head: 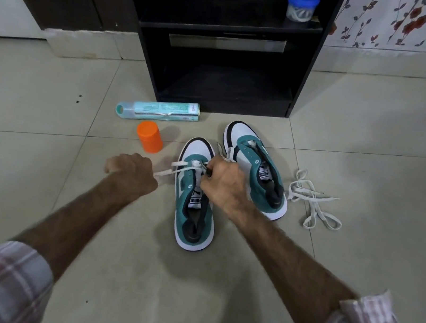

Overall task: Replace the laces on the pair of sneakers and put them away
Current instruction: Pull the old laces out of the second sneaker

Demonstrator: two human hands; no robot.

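Head view: near sneaker (196, 195) sits at floor centre, its mate (256, 168) at two o'clock. Left hand (131, 173) pinches the lace (177, 168) end; right hand (221, 183) pinches it at the eyelets. Best pull both ends even before crossing.

orange jar (150, 137) beside teal can (158, 111) (lying); black shelf (228, 24).

Both bare forearms reach forward from rolled plaid sleeves toward the near sneaker (196, 195). The left hand (131, 173), fingers curled into a fist, holds its grip on a white lace (174, 171) just left of the sneaker; the right hand (223, 184) pinches above its toe-end eyelets, knuckles up.
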